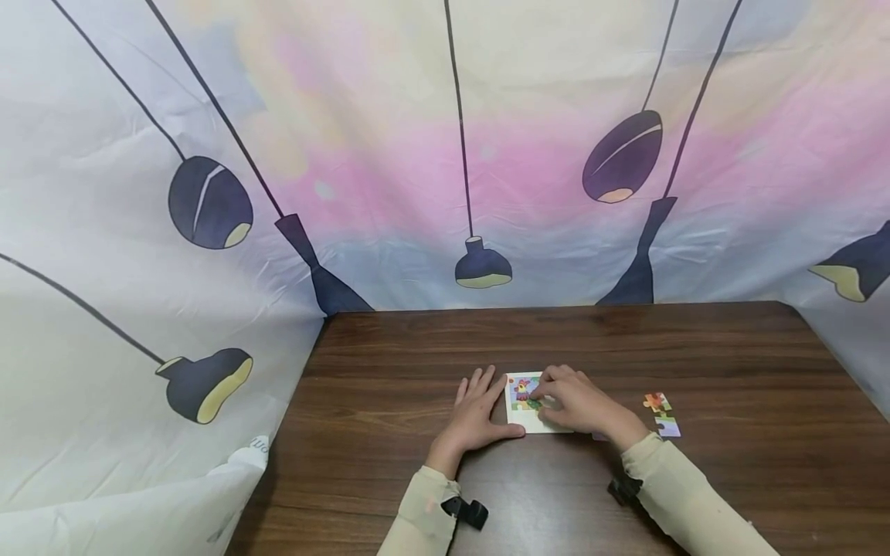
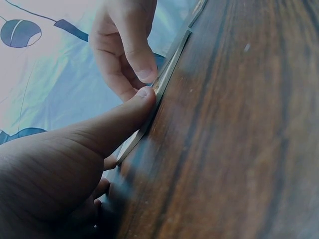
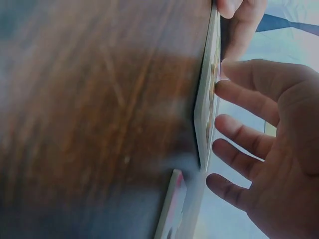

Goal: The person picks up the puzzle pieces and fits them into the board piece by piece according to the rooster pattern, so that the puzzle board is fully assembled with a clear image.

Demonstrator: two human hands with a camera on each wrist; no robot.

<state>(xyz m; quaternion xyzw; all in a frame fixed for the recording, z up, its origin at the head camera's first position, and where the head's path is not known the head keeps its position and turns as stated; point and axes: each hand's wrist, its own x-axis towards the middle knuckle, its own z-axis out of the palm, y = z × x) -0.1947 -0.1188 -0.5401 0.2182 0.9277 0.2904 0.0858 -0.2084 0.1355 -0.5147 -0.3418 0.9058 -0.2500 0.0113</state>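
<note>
A small jigsaw puzzle board (image 1: 521, 424) with a white border lies on the table, a colourful picture in its upper left part. My left hand (image 1: 476, 417) rests along the board's left side, fingers stretched out; its thumb (image 2: 142, 99) touches the near edge. Over the right part of the picture is my right hand (image 1: 577, 401), fingers slightly bent and fingertips (image 3: 222, 122) right at the board's surface. In the right wrist view its thumb and index tips are close together, with no piece showing between them. The hand hides that side of the board.
To the right lie loose puzzle pieces, an orange and green one (image 1: 657, 402) and a lilac one (image 1: 668, 427). Another piece (image 3: 173, 204) lies beside the board, partly under the right wrist. A patterned cloth (image 1: 417, 154) hangs behind the brown wooden table (image 1: 389, 347).
</note>
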